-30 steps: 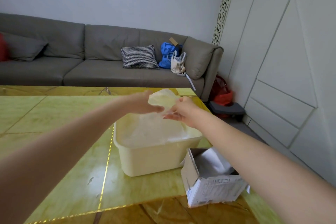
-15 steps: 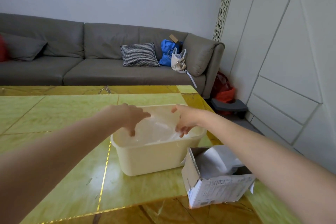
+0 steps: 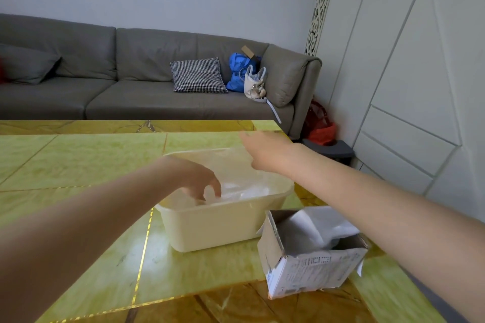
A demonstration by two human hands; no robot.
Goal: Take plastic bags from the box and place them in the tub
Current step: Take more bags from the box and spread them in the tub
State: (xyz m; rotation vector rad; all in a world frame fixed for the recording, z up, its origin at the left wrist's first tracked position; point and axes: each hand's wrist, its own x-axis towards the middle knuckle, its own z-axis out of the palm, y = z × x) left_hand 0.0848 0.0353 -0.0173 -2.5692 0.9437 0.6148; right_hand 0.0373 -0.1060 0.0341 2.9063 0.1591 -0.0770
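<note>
Here the left hand [image 3: 195,181] reaches down into the tub [image 3: 223,225], fingertips pressing the plastic bags [image 3: 244,190]; the right hand [image 3: 265,151] hovers above, blurred, seemingly relaxed and empty.

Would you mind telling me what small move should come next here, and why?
Probably bring the right hand back to the box for another bag: it hovers empty above the tub, the left hand presses the bags down there, and more plastic shows in the box.

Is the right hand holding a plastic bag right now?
No. The right hand hangs open above the tub's far side with nothing in it, while the bags lie inside.
</note>
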